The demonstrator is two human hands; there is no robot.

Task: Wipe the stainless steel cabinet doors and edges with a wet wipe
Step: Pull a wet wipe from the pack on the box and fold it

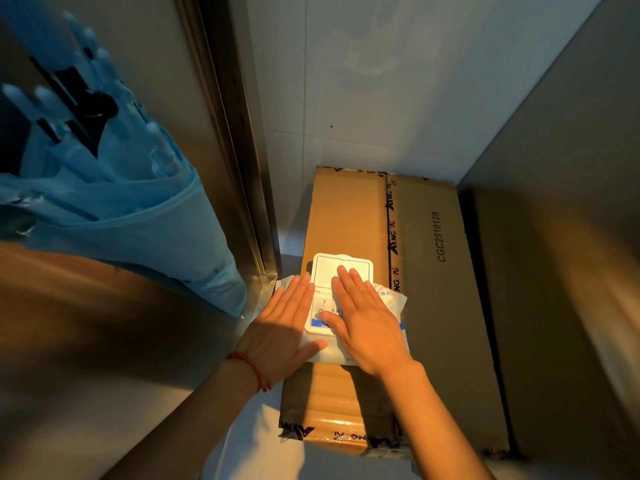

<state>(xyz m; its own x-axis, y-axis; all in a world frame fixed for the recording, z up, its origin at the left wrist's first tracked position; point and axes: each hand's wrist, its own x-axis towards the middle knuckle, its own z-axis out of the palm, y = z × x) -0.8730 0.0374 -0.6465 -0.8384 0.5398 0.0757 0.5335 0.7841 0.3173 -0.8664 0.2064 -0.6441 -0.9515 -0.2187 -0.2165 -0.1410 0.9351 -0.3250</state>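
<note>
Your left hand [287,327] and your right hand [363,320] lie flat and open on the wet wipe pack [388,299], holding nothing. The pack's lid [341,266] is flipped up. It sits on a cardboard box [433,289] beside the steel cabinet [221,109]

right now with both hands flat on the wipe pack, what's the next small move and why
Probably pinch a wipe out with the right hand while the left hand pins the wipe pack down on the cardboard box. The lid is already flipped open, and neither hand holds a wipe yet.
</note>
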